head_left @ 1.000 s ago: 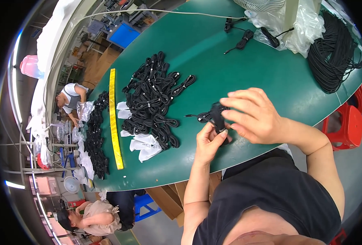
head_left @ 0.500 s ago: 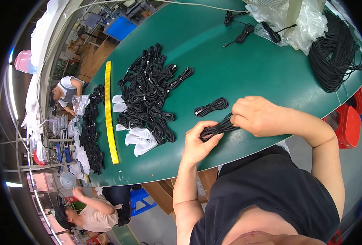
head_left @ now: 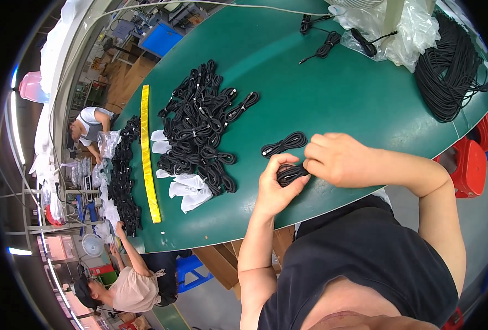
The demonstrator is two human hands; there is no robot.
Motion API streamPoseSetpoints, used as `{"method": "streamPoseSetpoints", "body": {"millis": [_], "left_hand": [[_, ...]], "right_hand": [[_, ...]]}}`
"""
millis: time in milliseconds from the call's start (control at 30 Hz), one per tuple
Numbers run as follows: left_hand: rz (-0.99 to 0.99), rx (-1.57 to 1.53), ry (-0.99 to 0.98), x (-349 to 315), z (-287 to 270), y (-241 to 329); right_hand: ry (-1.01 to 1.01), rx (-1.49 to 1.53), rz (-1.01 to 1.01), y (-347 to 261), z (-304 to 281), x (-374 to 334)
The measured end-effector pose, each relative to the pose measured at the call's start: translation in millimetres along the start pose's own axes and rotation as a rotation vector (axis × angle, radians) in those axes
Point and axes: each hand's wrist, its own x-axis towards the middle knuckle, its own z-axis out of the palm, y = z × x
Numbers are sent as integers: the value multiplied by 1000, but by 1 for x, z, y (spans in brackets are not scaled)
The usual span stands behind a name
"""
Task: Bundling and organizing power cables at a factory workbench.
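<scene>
A black coiled cable (head_left: 290,175) is held between my two hands, just above the near edge of the green table. My left hand (head_left: 277,186) wraps its thumb and fingers round one end of the bundle. At the other end, the curled fingers of my right hand (head_left: 332,159) close on the coil and cover part of it. Just beyond my hands lies another coiled cable (head_left: 284,144), tied in the middle. A large heap of bundled black cables (head_left: 200,121) spreads to the left, with white plastic bags (head_left: 190,191) at its near side.
A yellow strip (head_left: 150,159) runs along the green table (head_left: 332,93), left of the heap. Past it lies a row of cables (head_left: 123,181), where two co-workers are busy. Far right are a thick hank of cable (head_left: 450,71) and clear plastic bags (head_left: 414,27). Red stools (head_left: 468,168) stand at right.
My left hand has slid slightly right and now covers more of the coil, and my right hand has shifted slightly left. The nearer co-worker's arm has reached to the row of cables.
</scene>
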Motion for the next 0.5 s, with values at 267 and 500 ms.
{"method": "streamPoseSetpoints", "body": {"millis": [267, 500], "left_hand": [[10, -338, 179, 7, 0, -7], [-15, -396, 228, 12, 10, -3]], "right_hand": [[227, 214, 205, 9, 16, -7], [300, 487, 513, 12, 24, -11]]}}
